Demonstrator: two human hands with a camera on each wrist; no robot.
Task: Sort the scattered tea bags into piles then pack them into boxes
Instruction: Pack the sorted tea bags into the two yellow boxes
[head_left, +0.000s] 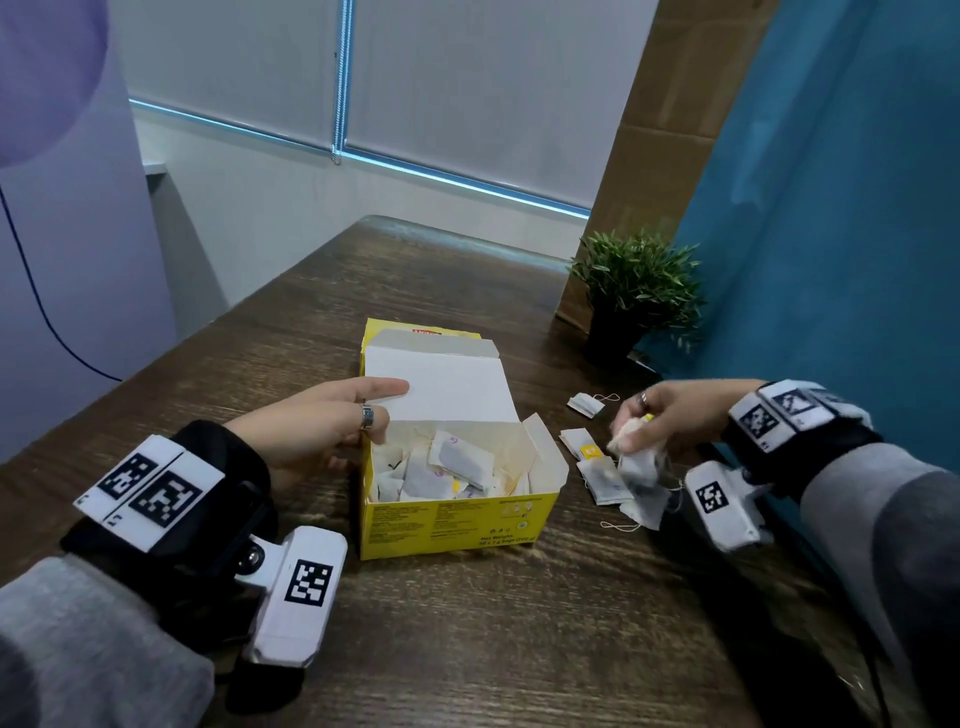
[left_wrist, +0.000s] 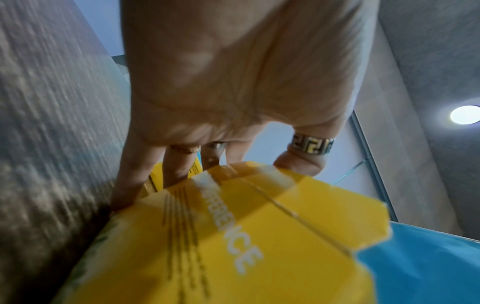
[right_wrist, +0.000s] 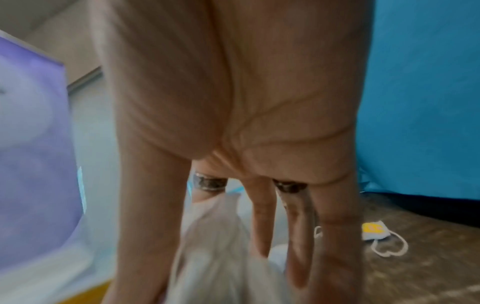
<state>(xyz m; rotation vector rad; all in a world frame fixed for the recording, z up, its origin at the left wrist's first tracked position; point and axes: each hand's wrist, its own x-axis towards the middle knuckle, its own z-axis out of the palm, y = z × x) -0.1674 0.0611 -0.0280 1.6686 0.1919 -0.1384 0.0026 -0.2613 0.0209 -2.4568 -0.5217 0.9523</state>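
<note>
Beside the box (head_left: 457, 525) gripped by the left hand (head_left: 317, 426), the right hand (head_left: 675, 415) pinches too many bags (head_left: 638, 462), so some may slip.

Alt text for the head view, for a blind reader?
The left hand holds the side of an open yellow box with tea bags inside, on a table; the right hand grips a bunch of tea bags over a loose pile beside it.

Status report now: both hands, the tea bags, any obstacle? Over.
Left hand holds yellow box by its left wall. Right hand grips bunch of tea bags, right of box. Box open, bags inside; loose bags on table. Path to box clear.
</note>
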